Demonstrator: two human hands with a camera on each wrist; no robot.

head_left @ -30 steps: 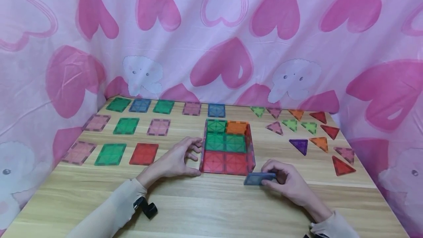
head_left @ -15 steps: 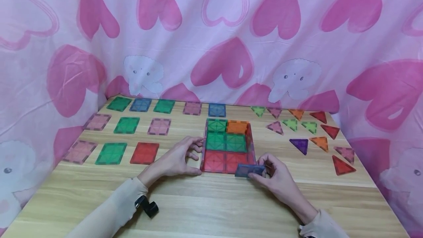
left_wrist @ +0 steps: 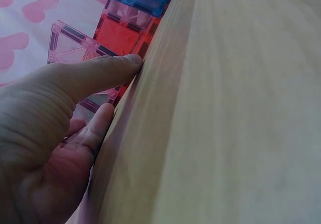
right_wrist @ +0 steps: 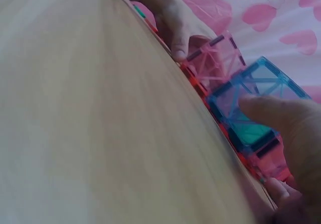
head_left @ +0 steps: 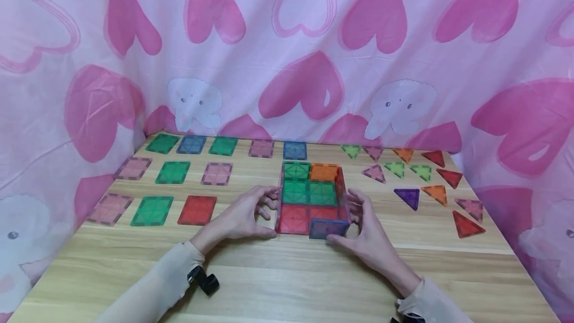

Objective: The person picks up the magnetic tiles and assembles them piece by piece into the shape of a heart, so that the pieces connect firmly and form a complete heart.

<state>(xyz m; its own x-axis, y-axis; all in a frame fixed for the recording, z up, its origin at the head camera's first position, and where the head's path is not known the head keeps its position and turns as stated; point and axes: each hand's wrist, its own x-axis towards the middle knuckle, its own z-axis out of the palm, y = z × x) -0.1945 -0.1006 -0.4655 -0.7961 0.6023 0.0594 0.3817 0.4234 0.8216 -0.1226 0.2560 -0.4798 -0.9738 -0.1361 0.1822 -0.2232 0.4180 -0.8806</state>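
A box of translucent magnetic tiles stands mid-table, with a floor of green tiles and red tiles. Its low walls are pink at left, green and orange at the back, reddish at right. A blue square magnetic tile stands upright along the right half of the front edge. My right hand holds this tile around the corner, thumb on its front face and fingers outside the right wall. My left hand rests beside the pink left wall, its thumb touching the front left corner, fingers loosely bent.
Loose square tiles in green, pink, blue and red lie in rows to the left and along the back. On the right are scattered triangle tiles, among them a purple triangle. A pink heart-print curtain encloses the table.
My right hand has moved left with the blue tile, which now stands at the box's front right edge. Its fingers have shifted outside the right wall. The left hand stays nearly still.
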